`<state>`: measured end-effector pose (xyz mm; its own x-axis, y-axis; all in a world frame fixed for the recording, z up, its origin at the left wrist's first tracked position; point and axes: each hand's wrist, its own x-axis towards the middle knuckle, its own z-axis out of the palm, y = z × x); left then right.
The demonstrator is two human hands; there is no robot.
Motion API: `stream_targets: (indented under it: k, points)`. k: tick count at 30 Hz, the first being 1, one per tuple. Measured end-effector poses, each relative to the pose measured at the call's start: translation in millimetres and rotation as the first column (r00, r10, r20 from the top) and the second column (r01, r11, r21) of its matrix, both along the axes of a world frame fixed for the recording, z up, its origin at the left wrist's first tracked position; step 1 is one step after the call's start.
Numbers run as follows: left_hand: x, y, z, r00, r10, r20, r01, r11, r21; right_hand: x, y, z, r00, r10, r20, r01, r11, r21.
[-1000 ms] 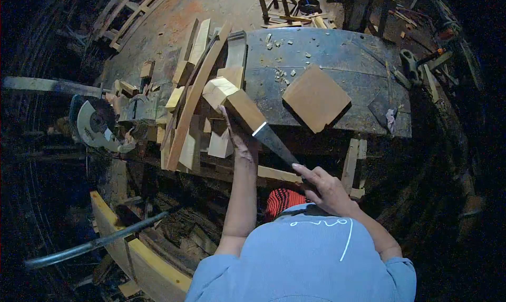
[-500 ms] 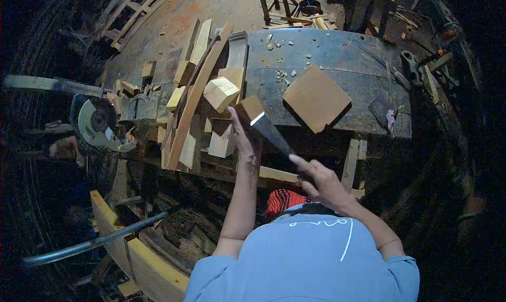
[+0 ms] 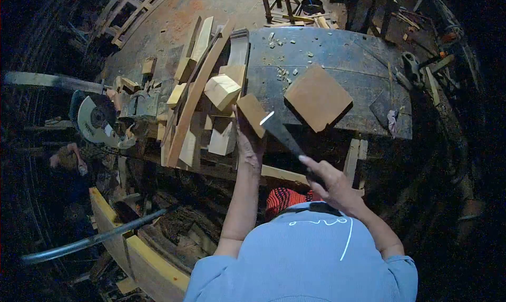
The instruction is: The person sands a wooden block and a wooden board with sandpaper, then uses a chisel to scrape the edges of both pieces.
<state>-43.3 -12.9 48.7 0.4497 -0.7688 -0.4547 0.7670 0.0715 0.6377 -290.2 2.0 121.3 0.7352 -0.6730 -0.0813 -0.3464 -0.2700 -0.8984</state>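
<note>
A small brown wood block [image 3: 252, 113] is held upright in my left hand [image 3: 246, 145], near the front edge of the workbench. My right hand [image 3: 332, 182] is closed round the handle of a flat metal blade tool [image 3: 284, 136], whose bright end lies close to the block's right side. Just behind the block sits a pale cut wood block [image 3: 222, 91]. To the right, a square brown board [image 3: 318, 98] lies flat on the bench.
Long wood strips [image 3: 197, 99] lean across the left of the workbench [image 3: 271, 49], which bears wood chips. A circular saw [image 3: 95, 120] stands further left. A metal pipe [image 3: 95, 240] and a long beam [image 3: 153, 260] are at lower left. Another person's arm [image 3: 76, 153] shows at far left.
The blade tool and my right hand have moved right and slightly down. The small block has turned, so more of its broad face shows. The other person's arm has shifted.
</note>
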Motion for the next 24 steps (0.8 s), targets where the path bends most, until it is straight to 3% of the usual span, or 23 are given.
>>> stream_targets:
  k: [2,4,7,9,12,19,21,22,24]
  points:
    - [4,-3,-5,0.986,-0.132,0.106,0.144,0.983,-0.118,-3,8,0,0.996,0.043,-0.072,-0.044,0.999,-0.015]
    - [-3,-2,-4,0.993,-0.094,0.064,0.103,0.984,-0.144,-2,11,0,0.992,0.057,-0.114,-0.061,0.998,-0.032]
    - [-10,-4,12,0.984,-0.07,0.165,0.106,0.97,-0.219,-1,13,3,0.985,0.041,-0.169,-0.044,0.999,-0.014]
    - [-20,-10,41,0.989,0.035,0.146,-0.034,0.999,-0.007,-1,13,3,0.985,0.022,-0.174,-0.031,0.998,-0.047]
    - [-15,-8,36,0.954,0.002,0.299,-0.018,0.999,0.052,-3,13,-2,0.984,0.021,-0.175,-0.032,0.998,-0.06]
    - [-19,-5,28,0.965,0.006,0.263,-0.021,0.998,0.057,9,3,-2,0.996,-0.017,-0.091,0.008,0.995,-0.096]
    - [-24,-7,28,0.949,0.162,0.269,-0.19,0.978,0.081,12,1,0,0.997,-0.034,-0.068,0.028,0.996,-0.09]
    - [-22,-6,31,0.949,0.163,0.269,-0.191,0.978,0.081,12,2,0,0.997,-0.034,-0.067,0.028,0.996,-0.09]
    - [-17,-5,41,0.959,0.027,0.281,-0.039,0.998,0.039,9,8,-1,0.996,-0.004,-0.086,-0.004,0.996,-0.094]
